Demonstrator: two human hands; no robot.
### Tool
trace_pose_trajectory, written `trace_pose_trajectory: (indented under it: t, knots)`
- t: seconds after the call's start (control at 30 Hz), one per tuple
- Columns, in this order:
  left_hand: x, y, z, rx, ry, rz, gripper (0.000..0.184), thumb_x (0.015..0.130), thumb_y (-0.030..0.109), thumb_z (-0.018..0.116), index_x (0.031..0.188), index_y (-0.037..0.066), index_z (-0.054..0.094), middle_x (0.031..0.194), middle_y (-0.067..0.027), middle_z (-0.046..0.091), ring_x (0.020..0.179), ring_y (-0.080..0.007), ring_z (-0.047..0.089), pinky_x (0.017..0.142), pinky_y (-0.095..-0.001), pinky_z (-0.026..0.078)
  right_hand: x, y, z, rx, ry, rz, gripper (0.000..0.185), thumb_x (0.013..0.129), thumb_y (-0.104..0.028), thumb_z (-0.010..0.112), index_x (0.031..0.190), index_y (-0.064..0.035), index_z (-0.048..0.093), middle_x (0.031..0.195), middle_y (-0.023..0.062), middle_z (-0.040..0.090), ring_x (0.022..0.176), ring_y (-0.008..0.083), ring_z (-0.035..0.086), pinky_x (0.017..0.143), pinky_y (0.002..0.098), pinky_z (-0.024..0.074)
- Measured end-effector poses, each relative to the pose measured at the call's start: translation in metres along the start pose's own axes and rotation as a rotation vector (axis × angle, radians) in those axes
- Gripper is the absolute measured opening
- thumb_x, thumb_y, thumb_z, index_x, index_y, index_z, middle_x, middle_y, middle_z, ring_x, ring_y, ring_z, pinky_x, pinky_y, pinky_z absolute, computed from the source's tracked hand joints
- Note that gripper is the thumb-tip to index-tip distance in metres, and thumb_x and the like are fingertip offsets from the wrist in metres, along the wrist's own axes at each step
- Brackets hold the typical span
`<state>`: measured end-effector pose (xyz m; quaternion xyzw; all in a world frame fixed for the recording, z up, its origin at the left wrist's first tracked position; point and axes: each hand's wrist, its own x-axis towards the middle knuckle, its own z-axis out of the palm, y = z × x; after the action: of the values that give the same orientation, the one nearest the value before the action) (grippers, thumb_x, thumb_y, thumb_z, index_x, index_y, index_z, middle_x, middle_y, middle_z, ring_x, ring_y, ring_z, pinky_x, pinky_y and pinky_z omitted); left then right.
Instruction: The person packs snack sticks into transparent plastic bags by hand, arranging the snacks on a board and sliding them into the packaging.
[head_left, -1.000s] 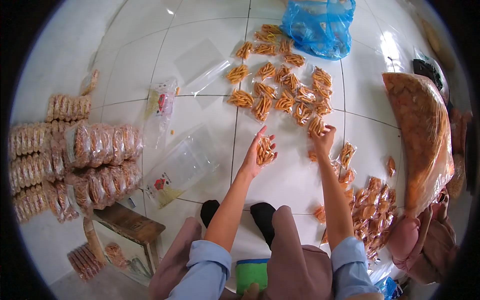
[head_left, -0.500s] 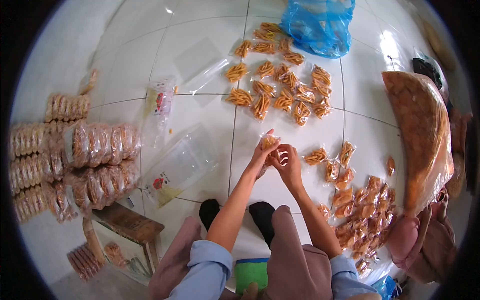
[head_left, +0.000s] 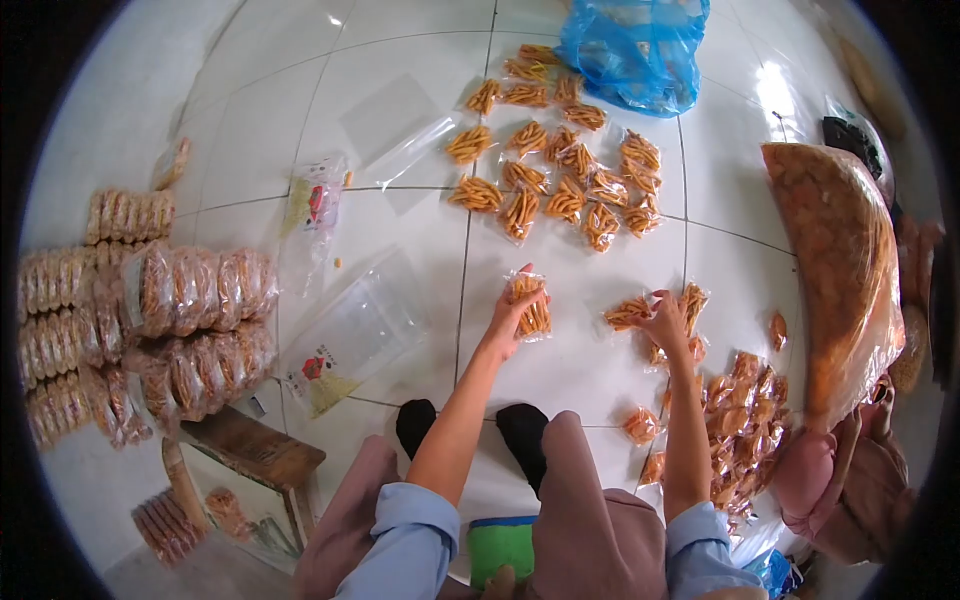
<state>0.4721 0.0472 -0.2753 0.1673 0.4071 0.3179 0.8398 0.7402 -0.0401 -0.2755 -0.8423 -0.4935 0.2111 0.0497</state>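
Note:
My left hand is closed around clear packets of orange-brown snack sticks, held over the white tiles in the middle. To the right, my right hand has its bent fingers on the right edge of another packet of snack sticks. Part of that packet's edge is hidden by the fingers. A further stick packet lies just beyond the right hand. Ahead, several loose packets of sticks are spread over the floor.
A blue plastic bag stands at the far end. Many small orange snack packets lie at right, beside a large filled bag. Clear printed bags lie left of centre. Bundled packs are stacked at left near a wooden stool.
My right hand has left my left hand and moved right to a stick packet on the floor. My left hand has turned slightly, showing more of the packets it holds.

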Motion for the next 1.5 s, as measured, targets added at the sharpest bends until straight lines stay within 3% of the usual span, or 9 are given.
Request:
trace_pose_trajectory:
  t: [0.23, 0.33, 0.4, 0.43, 0.6, 1.0, 1.07, 1.23, 1.5]
  knots:
    - [-0.001, 0.010, 0.003, -0.047, -0.042, -0.031, 0.054, 0.087, 0.041, 0.049, 0.133, 0.019, 0.032, 0.109, -0.0048, 0.050, 0.092, -0.0179, 0.053, 0.074, -0.0377, 0.049, 0.018, -0.017, -0.005, 0.218, -0.151, -0.210, 0.055, 0.062, -0.024, 0.078, 0.105, -0.0037, 0.051, 0.090, 0.0088, 0.060, 0.093, 0.0276, 0.052, 0.087, 0.0402, 0.0380]
    - [-0.001, 0.014, 0.004, -0.061, -0.026, -0.001, 0.055, 0.087, 0.042, 0.049, 0.133, 0.019, 0.032, 0.110, -0.0045, 0.050, 0.094, -0.0178, 0.052, 0.076, -0.0368, 0.049, 0.025, -0.046, -0.014, 0.797, -0.271, 0.047, 0.038, 0.067, -0.015, 0.075, 0.098, -0.0038, 0.055, 0.090, 0.0095, 0.062, 0.086, 0.0226, 0.059, 0.078, 0.0343, 0.0455]
    - [-0.002, 0.016, 0.007, -0.097, -0.027, 0.008, 0.054, 0.088, 0.045, 0.046, 0.134, 0.019, 0.031, 0.110, -0.0040, 0.050, 0.095, -0.0177, 0.051, 0.078, -0.0375, 0.048, 0.014, -0.090, -0.045, 1.017, -0.093, -0.097, 0.026, 0.073, -0.007, 0.070, 0.095, -0.0024, 0.057, 0.092, 0.0111, 0.064, 0.082, 0.0162, 0.061, 0.071, 0.0279, 0.0482]
    - [-0.004, 0.018, 0.012, -0.098, -0.026, 0.009, 0.054, 0.088, 0.045, 0.046, 0.134, 0.019, 0.031, 0.110, -0.0040, 0.050, 0.095, -0.0177, 0.051, 0.078, -0.0375, 0.048, 0.000, -0.119, -0.063, 0.698, 0.185, -0.254, 0.028, 0.075, -0.006, 0.067, 0.100, -0.0012, 0.055, 0.095, 0.0112, 0.064, 0.085, 0.0145, 0.061, 0.075, 0.0278, 0.0472]
    - [-0.003, 0.022, 0.025, -0.189, 0.000, 0.015, 0.053, 0.089, 0.051, 0.036, 0.133, 0.022, 0.033, 0.110, -0.0016, 0.051, 0.100, -0.0136, 0.051, 0.084, -0.0333, 0.044, -0.026, -0.169, -0.030, 0.464, 0.532, -0.524, 0.029, 0.071, 0.003, 0.063, 0.099, -0.0052, 0.058, 0.105, 0.0098, 0.060, 0.095, 0.0253, 0.059, 0.082, 0.0324, 0.0471]
    - [-0.019, 0.025, 0.000, 0.040, -0.024, 0.124, 0.079, 0.077, 0.015, 0.066, 0.138, 0.016, 0.017, 0.103, -0.0049, 0.049, 0.085, -0.0138, 0.054, 0.072, -0.0280, 0.050, -0.043, -0.150, -0.002, 0.732, -0.117, -0.537, 0.050, 0.068, 0.003, 0.061, 0.116, -0.0064, 0.051, 0.123, 0.0137, 0.047, 0.117, 0.0308, 0.042, 0.096, 0.0374, 0.0373]
    - [-0.024, 0.037, -0.002, 0.110, -0.058, 0.094, 0.091, 0.073, 0.014, 0.069, 0.139, 0.021, 0.007, 0.107, -0.0072, 0.048, 0.091, -0.0155, 0.053, 0.075, -0.0303, 0.049, -0.025, -0.163, -0.037, 0.489, 0.116, -0.673, 0.056, 0.068, 0.000, 0.067, 0.120, -0.0090, 0.048, 0.128, 0.0141, 0.040, 0.121, 0.0299, 0.037, 0.099, 0.0374, 0.0327]
    - [-0.041, 0.071, 0.010, 0.425, -0.216, 0.101, 0.124, 0.063, 0.013, 0.076, 0.131, 0.031, -0.026, 0.128, -0.0173, 0.034, 0.114, -0.0243, 0.043, 0.093, -0.0374, 0.040, 0.027, -0.182, -0.078, 0.512, -0.847, -0.736, 0.080, 0.069, -0.015, 0.074, 0.134, -0.0122, 0.029, 0.136, 0.0064, 0.033, 0.127, 0.0190, 0.030, 0.107, 0.0386, 0.0233]
    - [-0.139, 0.157, 0.028, 0.749, -0.276, 0.250, 0.132, 0.059, 0.008, 0.078, 0.130, 0.029, -0.031, 0.138, -0.0162, 0.022, 0.125, -0.0255, 0.030, 0.102, -0.0382, 0.028, -0.025, -0.269, -0.143, 0.525, -1.087, -0.805, 0.079, 0.060, -0.022, 0.081, 0.122, -0.0045, 0.036, 0.115, 0.0097, 0.047, 0.109, 0.0194, 0.046, 0.093, 0.0331, 0.0393]
